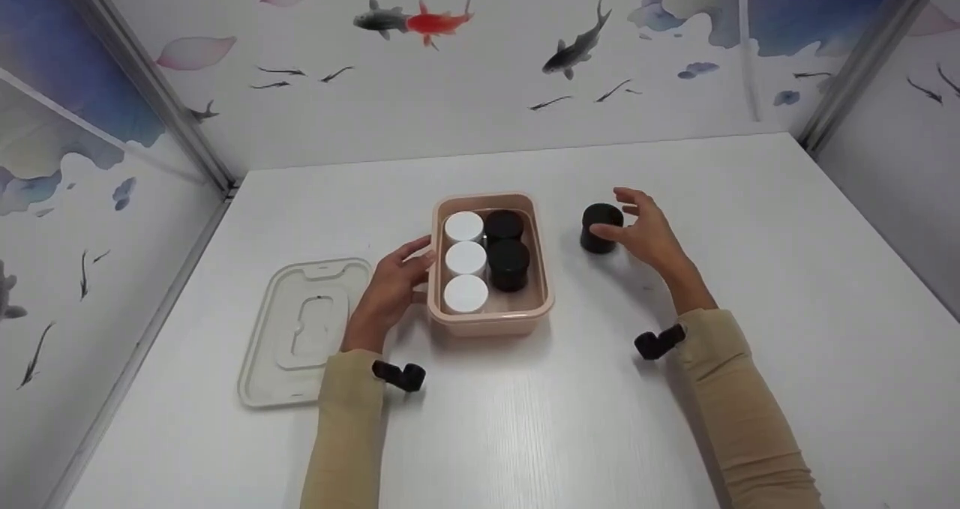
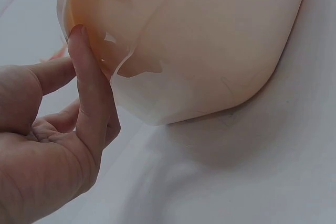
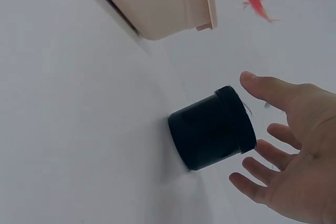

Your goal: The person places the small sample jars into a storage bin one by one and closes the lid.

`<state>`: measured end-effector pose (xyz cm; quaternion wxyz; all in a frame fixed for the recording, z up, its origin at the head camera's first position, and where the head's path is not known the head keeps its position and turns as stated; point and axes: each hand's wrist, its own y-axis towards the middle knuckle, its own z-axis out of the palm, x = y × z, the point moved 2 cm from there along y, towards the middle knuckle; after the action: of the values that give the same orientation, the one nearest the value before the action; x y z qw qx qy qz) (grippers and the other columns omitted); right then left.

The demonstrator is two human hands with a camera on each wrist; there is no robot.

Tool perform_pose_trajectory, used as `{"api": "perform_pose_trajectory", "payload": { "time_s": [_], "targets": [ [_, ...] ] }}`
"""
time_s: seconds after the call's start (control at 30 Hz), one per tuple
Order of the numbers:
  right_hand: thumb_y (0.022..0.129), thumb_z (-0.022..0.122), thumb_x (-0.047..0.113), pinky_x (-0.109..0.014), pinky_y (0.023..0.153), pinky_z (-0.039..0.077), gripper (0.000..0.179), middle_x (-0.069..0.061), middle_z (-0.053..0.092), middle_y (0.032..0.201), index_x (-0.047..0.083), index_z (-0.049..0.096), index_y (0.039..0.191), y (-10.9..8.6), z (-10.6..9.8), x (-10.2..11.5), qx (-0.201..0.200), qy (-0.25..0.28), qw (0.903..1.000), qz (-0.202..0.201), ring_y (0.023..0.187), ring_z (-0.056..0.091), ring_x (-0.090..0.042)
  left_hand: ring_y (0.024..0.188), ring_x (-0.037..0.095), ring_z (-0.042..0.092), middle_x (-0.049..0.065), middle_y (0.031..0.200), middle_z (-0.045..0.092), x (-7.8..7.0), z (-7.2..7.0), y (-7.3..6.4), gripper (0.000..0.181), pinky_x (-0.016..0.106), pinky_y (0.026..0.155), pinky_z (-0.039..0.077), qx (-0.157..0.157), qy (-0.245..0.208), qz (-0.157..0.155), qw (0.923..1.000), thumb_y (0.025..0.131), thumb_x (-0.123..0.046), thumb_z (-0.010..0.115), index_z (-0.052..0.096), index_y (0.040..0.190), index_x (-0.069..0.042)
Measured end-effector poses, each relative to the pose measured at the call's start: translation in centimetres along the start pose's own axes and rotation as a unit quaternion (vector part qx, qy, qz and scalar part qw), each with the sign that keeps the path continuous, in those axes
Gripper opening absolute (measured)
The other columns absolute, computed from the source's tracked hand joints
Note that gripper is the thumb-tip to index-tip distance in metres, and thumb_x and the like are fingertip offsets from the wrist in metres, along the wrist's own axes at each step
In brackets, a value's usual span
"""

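A pink bin [image 1: 491,327] holds white-lidded jars [image 1: 466,259] in its left column and two black jars [image 1: 509,264] on its right. The person's left hand [image 1: 391,280] is at the bin's left side; in the left wrist view a finger [image 2: 84,51] touches its outer wall under the rim. Right of the bin, another black jar [image 1: 600,229] stands upright on the table. The right hand [image 1: 651,232] is beside that jar, thumb and fingers spread apart. In the right wrist view, fingertips are close to the lid of the black jar [image 3: 210,129], with nothing held.
On the left of the white table [image 1: 540,419] lies a translucent lid [image 1: 262,359], partly covered by the left forearm. White panels [image 1: 487,97] with painted fish enclose the back and sides. Black cameras [image 1: 399,375] are worn at both wrists.
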<state>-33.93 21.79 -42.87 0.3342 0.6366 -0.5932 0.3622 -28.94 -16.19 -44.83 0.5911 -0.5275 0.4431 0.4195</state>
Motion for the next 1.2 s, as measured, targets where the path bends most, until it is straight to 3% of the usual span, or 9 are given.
{"api": "perform_pose_trajectory", "payload": {
  "time_s": [0.27,0.67,0.87,1.2],
  "targets": [
    [0.091,0.075,0.030,-0.052,0.119,0.033,0.082,-0.019,0.034,0.160,0.008,0.031,0.156,0.2,0.4,-0.9,0.010,0.003,0.9997,0.021,0.148,0.034,-0.037,0.105,0.019,0.067,0.015,0.138,0.061,-0.1,0.0,-0.1,0.051,0.031,0.070,0.060,0.002,0.006,-0.001,1.0000,0.101,-0.027,0.060,0.046,0.150,-0.019],
    [0.091,0.074,0.034,-0.051,0.116,0.038,0.080,-0.020,0.038,0.156,0.007,0.033,0.155,0.2,0.4,-0.6,-0.006,0.004,0.9999,0.009,0.145,0.038,-0.037,0.107,0.020,0.067,0.016,0.138,0.061,0.0,-0.1,0.1,0.052,0.032,0.074,0.061,0.011,0.006,0.003,0.9999,0.102,-0.028,0.060,0.045,0.150,-0.018],
    [0.090,0.075,0.037,-0.052,0.110,0.042,0.078,-0.019,0.042,0.152,0.009,0.038,0.153,-0.4,0.4,1.0,-0.018,0.018,0.9994,-0.023,0.142,0.042,-0.035,0.106,0.019,0.067,0.013,0.135,0.062,0.1,0.0,0.1,0.049,0.033,0.073,0.061,0.007,0.001,0.005,1.0000,0.102,-0.027,0.059,0.047,0.149,-0.020],
    [0.089,0.076,0.035,-0.051,0.106,0.046,0.075,-0.015,0.046,0.150,0.012,0.042,0.151,-2.3,0.4,5.5,-0.010,0.032,0.9961,-0.082,0.139,0.046,-0.033,0.106,0.020,0.068,0.012,0.135,0.063,0.1,-0.1,0.1,0.049,0.032,0.074,0.061,0.001,0.006,-0.001,1.0000,0.102,-0.027,0.059,0.047,0.149,-0.020]
  ]
}}
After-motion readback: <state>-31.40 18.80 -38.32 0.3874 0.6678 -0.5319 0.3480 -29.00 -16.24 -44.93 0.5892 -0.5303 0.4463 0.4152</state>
